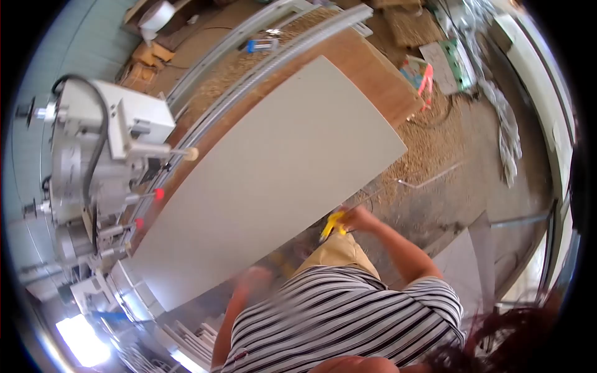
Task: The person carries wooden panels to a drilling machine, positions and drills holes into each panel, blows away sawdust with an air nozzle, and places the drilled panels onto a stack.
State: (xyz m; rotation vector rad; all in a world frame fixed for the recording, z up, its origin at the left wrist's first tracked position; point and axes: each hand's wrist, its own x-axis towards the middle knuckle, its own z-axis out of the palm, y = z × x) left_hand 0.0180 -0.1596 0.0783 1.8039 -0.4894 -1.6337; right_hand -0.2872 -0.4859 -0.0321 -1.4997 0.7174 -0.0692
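A large pale grey panel (273, 168) lies flat in front of me on a long brown board. My right hand (359, 219) is closed around a yellow hand tool (331, 225), close to the panel's near edge. The fingers cover part of the tool, and its exact kind is unclear. My left hand (254, 278) is smeared by motion beside the panel's near left edge. Its fingers cannot be made out, nor whether it touches the panel.
At the left stands a machine (93, 168) with red-tipped and pale-tipped rods pointing toward the panel. A metal rail (249, 74) runs along the far side. Wood shavings (435, 143) cover the floor at the right. Another sheet (460, 261) leans behind my right arm.
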